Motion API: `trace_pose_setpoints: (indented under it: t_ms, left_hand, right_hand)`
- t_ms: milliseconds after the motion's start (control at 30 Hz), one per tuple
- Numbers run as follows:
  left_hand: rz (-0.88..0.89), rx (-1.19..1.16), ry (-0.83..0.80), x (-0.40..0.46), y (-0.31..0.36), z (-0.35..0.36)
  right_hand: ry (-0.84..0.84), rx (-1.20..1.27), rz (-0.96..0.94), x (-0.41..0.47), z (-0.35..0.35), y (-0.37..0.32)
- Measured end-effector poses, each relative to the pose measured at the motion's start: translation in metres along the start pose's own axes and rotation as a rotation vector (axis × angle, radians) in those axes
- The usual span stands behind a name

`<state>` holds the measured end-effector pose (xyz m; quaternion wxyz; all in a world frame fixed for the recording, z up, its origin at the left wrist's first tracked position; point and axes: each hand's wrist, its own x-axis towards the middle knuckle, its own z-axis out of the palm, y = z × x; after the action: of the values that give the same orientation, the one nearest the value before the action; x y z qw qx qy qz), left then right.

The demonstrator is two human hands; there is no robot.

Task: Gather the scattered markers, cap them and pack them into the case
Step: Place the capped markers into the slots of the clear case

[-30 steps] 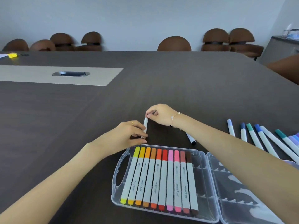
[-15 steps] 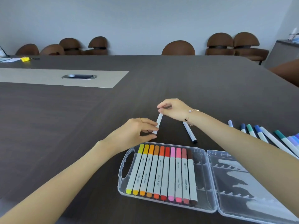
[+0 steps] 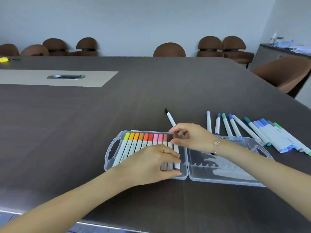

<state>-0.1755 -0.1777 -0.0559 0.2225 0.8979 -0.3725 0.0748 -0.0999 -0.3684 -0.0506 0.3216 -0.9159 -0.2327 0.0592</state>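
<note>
Reaching in from the near edge of the table (image 3: 67, 132), both forearms meet over the open clear case (image 3: 218, 179). Nearest is the left hand (image 3: 151, 163), lying flat across the lower ends of the packed markers (image 3: 134, 142), its fingers straight and pressing on the white marker (image 3: 176, 149) at the right end of the row. This marker lies in the last slot of the left tray, its long axis running away from the person, parallel to its neighbours. Just beyond, the right hand (image 3: 190, 137) pinches the marker's far end between thumb and curled fingers; the cap colour is hidden by the blur there. So the 2 hands bracket 1 marker, left at the near end, right at the far end, and I judge the step in hand to be seating it in its clip.

The right tray of the case holds nothing yet. Beyond the right hand lies the black-tipped marker (image 3: 170, 117), pointing away and slightly left, partly hidden under the fingers; the right hand is clearly nearer to it. Further right, the blue and green markers (image 3: 262, 133) lie loose on the table, fanned past the case's far right corner, again on the right hand's side. Brown chairs (image 3: 169, 50) line the far edge.
</note>
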Motion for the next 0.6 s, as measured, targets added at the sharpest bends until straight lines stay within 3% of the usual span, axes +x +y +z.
trace_pose_setpoints:
  t_ms: [133,600]
  left_hand:
    - [-0.044,-0.046,-0.057,0.001,-0.002,-0.006]
    - [-0.038,-0.081,-0.132,0.023,-0.009,-0.010]
  right_hand:
    - [0.068,-0.094,-0.020,-0.009,0.005,0.003]
    - [0.039,-0.201,-0.028,0.007,-0.002,0.011]
